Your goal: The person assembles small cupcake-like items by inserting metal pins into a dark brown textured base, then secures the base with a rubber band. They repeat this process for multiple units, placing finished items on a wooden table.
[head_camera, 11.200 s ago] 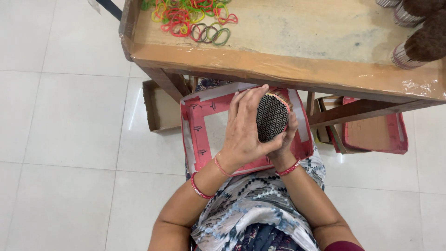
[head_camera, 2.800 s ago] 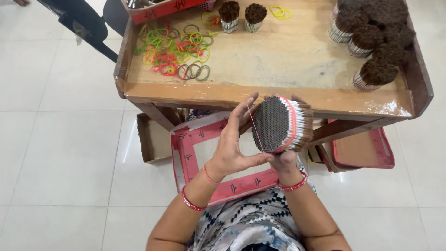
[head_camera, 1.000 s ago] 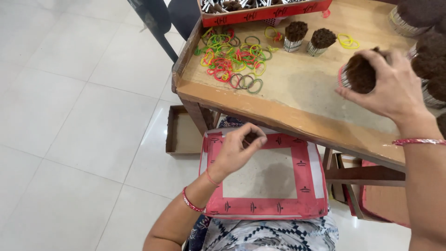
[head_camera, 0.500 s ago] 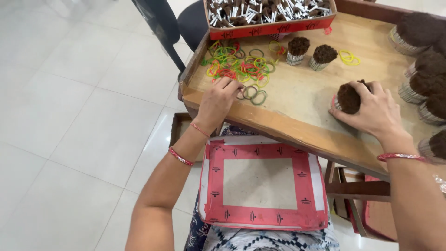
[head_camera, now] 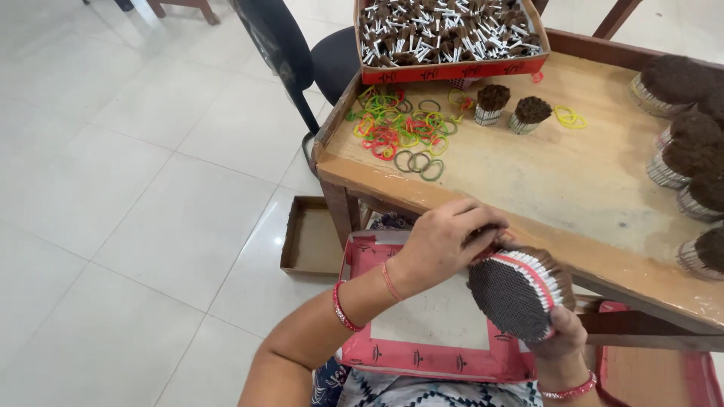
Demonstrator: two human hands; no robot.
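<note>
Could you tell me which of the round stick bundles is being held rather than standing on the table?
The bundle over the lap, gripped by both hands; the others stand on the table.

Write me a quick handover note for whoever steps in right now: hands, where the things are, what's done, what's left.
Right hand holds a round bundle of sticks from below, over the red tray on the lap. Left hand grips its top edge; whether it holds a band is hidden. Loose rubber bands lie on the wooden table. Done: finished bundles stand at the table's right edge. Left: a box of loose sticks at the back.
</note>
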